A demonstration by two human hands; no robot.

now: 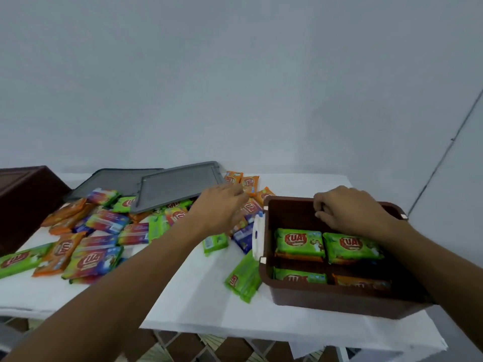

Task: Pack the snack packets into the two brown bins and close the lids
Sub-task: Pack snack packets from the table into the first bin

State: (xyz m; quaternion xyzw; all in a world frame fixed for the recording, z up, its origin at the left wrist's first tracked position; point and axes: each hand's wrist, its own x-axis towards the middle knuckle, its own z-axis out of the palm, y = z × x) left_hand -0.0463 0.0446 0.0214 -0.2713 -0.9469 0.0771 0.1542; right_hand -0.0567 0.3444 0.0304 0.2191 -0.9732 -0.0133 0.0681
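An open brown bin (339, 304) stands on the right of the table. Inside lie green packets (300, 242) and an orange one (363, 282). My right hand (350, 211) hovers over the bin's far half with its fingers curled down; whether they hold anything is hidden. My left hand (219, 205) stretches with fingers extended over the loose packets, close to the orange packets (249, 184) at the back. A heap of mixed snack packets (104, 231) covers the table's left half. The second brown bin (26, 205) stands at the far left.
Two grey lids (180, 184) (112, 180) lie at the back, partly on the packets. A green packet (244, 279) lies against the right bin's left wall, below its white latch (257, 236). The white table cover (196, 296) ends at the front edge above a tiled floor.
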